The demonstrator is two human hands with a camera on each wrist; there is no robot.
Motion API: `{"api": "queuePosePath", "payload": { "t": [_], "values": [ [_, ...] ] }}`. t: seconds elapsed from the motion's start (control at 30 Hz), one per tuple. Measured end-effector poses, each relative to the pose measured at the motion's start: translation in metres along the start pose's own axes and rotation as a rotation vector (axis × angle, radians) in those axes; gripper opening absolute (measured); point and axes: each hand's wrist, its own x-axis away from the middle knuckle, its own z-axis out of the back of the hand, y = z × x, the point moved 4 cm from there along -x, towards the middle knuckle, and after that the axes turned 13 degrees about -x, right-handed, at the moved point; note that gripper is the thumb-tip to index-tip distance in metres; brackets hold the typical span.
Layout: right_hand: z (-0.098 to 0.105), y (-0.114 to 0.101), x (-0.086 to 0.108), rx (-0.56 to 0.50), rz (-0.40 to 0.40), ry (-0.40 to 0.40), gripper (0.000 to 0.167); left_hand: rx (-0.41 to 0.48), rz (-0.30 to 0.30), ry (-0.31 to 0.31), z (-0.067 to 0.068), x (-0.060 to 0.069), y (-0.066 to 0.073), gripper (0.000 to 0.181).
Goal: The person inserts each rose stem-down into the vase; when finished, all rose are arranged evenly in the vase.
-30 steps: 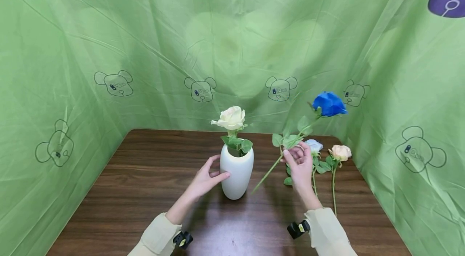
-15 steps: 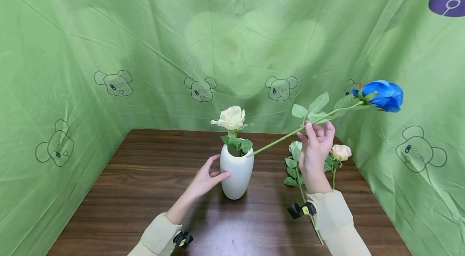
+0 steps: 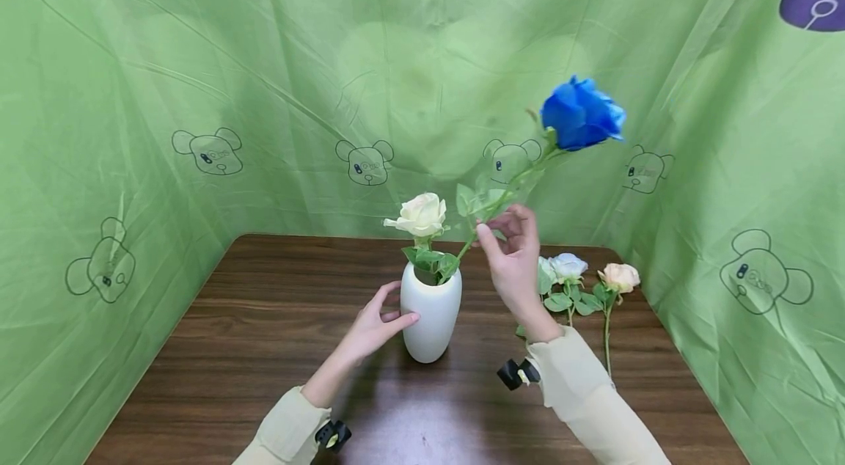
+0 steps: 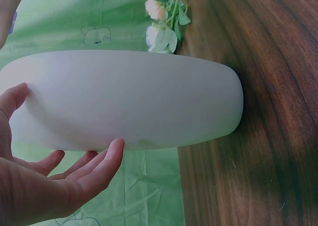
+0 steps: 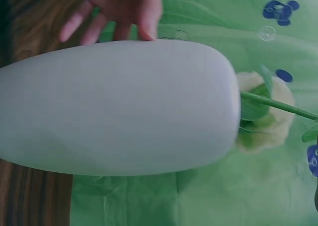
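Note:
A white vase (image 3: 430,318) stands upright on the table with a cream rose (image 3: 419,217) in it. My left hand (image 3: 372,326) steadies the vase's left side, thumb in front and fingers curved behind; the left wrist view shows the thumb and fingertips of this hand (image 4: 59,171) against the vase wall. Above and right of the vase, my right hand (image 3: 515,256) pinches the stem of a blue rose (image 3: 581,116). This rose leans up to the right. Its lower stem (image 5: 278,105) passes into the vase mouth in the right wrist view; the stem's end is hidden.
On the table's right side lie a pale blue-white rose (image 3: 568,267) and a peach rose (image 3: 619,278), partly behind the right hand. A green printed curtain (image 3: 277,83) surrounds the brown wooden table (image 3: 264,333) at the back and sides.
My right hand first lifted the blue rose rightward, its stem end reaching the vase rim. It then moved left, tipping the rose more upright with the stem inside. The left hand has stayed put.

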Motion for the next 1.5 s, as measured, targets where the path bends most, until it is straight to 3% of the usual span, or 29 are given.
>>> {"api": "queuePosePath", "payload": {
  "t": [0.17,0.33,0.43,0.77,0.9,1.03,1.33,1.5],
  "values": [
    [-0.020,0.004,0.011,0.239,0.000,-0.178,0.030,0.001,-0.004,0.004,0.000,0.000,0.000,0.061],
    [-0.031,0.016,0.025,0.457,0.097,-0.383,0.025,0.014,0.005,-0.005,0.000,-0.001,-0.001,0.061],
    [-0.028,0.029,0.032,0.522,0.149,-0.435,0.022,0.024,0.006,-0.014,0.000,-0.001,0.000,0.061],
    [-0.032,0.032,0.033,0.612,0.321,-0.380,0.020,0.001,0.008,-0.009,0.000,0.000,0.000,0.062],
    [-0.033,0.035,0.035,0.599,0.362,-0.345,0.019,-0.004,-0.010,-0.010,0.000,0.000,0.001,0.061],
    [-0.032,0.041,0.039,0.629,0.335,-0.351,0.019,-0.007,-0.015,-0.015,0.000,0.000,0.001,0.061],
    [-0.023,0.049,0.050,0.840,0.289,-0.377,0.010,0.019,0.000,-0.033,0.000,0.000,0.000,0.062],
    [-0.018,0.048,0.049,0.838,0.224,-0.375,0.011,0.029,0.000,-0.022,-0.004,-0.010,-0.019,0.066]
  ]
}}
